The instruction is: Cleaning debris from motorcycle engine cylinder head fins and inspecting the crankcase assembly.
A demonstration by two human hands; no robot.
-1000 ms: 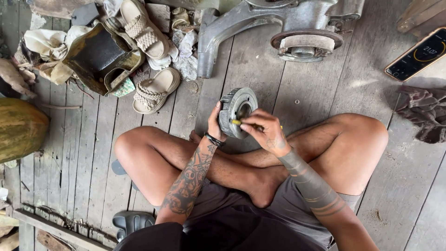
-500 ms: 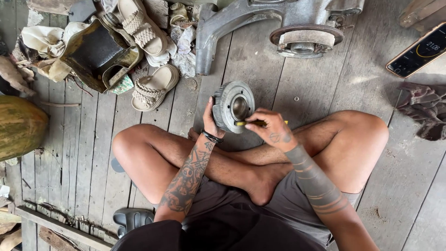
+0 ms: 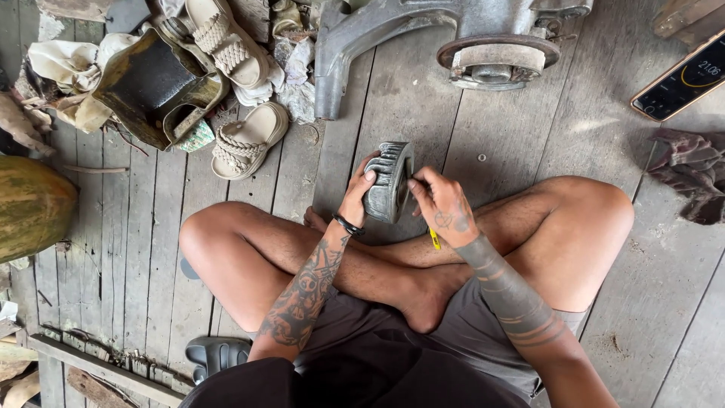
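Two hands meet on one ribbed metal part [image 3: 389,181], a round grey piece with fins around its rim, held on edge above the person's crossed shins. Left hand [image 3: 358,193] cups the part from the left, fingers curled over its top rim, thumb behind; a dark band sits at that wrist. Right hand [image 3: 444,205] is against the part's right face, fingers bent and bunched at the rim. A small yellow tool [image 3: 435,239] pokes out below the right palm; how it is gripped cannot be told. Both forearms are tattooed.

The person sits cross-legged on a grey plank floor [image 3: 423,113], in dark shorts.

Far, just beyond the part: a large cast metal housing [image 3: 355,38] with a round flange [image 3: 498,54] at its right end. Far left: a pair of woven sandals [image 3: 245,140], one lying beside a dented dark metal container [image 3: 155,83], with crumpled rags [image 3: 72,64] around them. Left edge: a big greenish-brown rounded fruit [image 3: 30,204]. Far right: a phone [image 3: 683,79] with a lit screen, lying flat; below it a dark crumpled cloth [image 3: 691,177]. Near left, by the person's hip: a dark rubber slipper [image 3: 215,353] and a loose wooden strip [image 3: 106,370] with debris along it.
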